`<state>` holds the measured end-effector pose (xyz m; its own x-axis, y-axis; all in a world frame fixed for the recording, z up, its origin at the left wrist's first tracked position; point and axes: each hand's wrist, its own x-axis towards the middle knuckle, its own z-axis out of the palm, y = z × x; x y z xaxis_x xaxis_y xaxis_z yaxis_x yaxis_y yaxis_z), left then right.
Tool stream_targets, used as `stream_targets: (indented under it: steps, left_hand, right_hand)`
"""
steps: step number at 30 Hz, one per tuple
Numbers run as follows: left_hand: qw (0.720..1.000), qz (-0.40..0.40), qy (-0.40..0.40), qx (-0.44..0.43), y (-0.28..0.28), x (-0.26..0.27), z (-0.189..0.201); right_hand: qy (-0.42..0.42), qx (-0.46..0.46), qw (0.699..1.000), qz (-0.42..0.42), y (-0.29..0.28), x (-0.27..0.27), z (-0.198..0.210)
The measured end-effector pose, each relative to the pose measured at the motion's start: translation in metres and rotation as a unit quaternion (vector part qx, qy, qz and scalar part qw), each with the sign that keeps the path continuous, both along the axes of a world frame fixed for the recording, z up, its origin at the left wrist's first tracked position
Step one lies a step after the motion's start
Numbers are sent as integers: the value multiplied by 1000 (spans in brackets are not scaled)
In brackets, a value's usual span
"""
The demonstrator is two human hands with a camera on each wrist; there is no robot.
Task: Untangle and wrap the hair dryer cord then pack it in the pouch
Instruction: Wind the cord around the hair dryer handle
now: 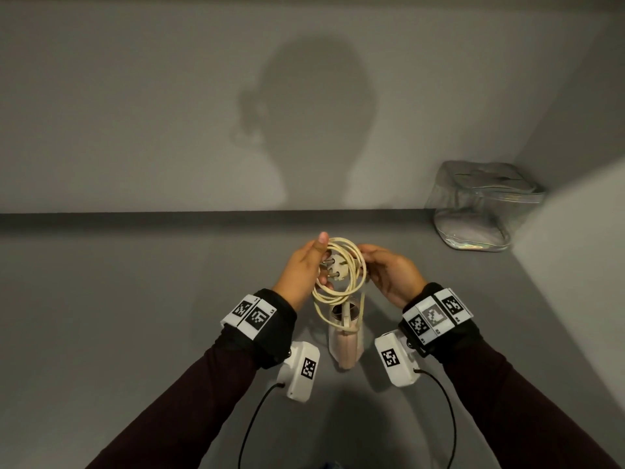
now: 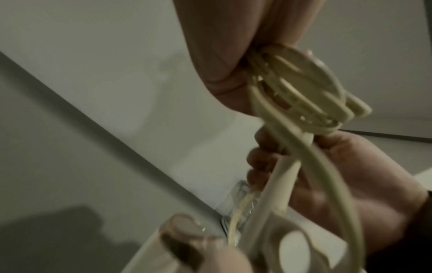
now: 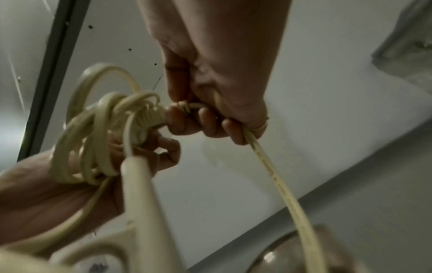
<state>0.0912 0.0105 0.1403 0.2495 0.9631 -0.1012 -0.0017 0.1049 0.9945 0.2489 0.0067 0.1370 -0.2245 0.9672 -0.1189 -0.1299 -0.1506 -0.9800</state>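
The cream cord (image 1: 341, 286) is gathered into several loops held above the table, with the white two-pin plug (image 1: 333, 265) inside the loops. My left hand (image 1: 313, 262) grips the left side of the coil (image 3: 88, 147), its fingers curled through the loops. My right hand (image 1: 375, 265) grips the coil's right side; its fingers (image 3: 210, 127) are curled round a strand by the plug (image 3: 145, 122). The pink hair dryer (image 1: 345, 343) lies on the table below the hands, between my wrists, with the cord running down to it. The clear pouch (image 1: 480, 204) stands at the back right.
The grey table (image 1: 135, 299) meets a wall at the back along a dark strip (image 1: 169, 220). A side wall (image 1: 575, 265) closes the right, right behind the pouch. Black cables (image 1: 257, 418) trail from the wrist cameras toward me.
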Motion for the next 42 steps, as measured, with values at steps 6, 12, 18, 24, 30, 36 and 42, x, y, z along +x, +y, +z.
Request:
stream_targets:
  steps: [6,12,18,24,30,36,42]
  left_hand:
    - [993,8,-93,-68,2,14,3]
    - [994,47,-63,-76,7,15,1]
    - [998,55,-5,-28,10,12,1]
    - [997,69,10,-37,4,18,-3]
    - [995,75,2,-61,7,10,-6]
    - [993,103,7,-53,14,10,-3]
    - [993,105,25,-43,16,9,-4]
  right_hand:
    - [199,-58,977,43,-15,-21,5]
    - [-21,155,987,-21,-7,-20,5]
    - [-180,278,937,-112,-6,-28,4]
    - [-118,308,929,-170,-8,-29,32]
    - [-118,83,975,-171,-3,0,29]
    - [94,-239,966,-40,-16,9,-9]
    - [142,-255,955,41,-21,9,-14]
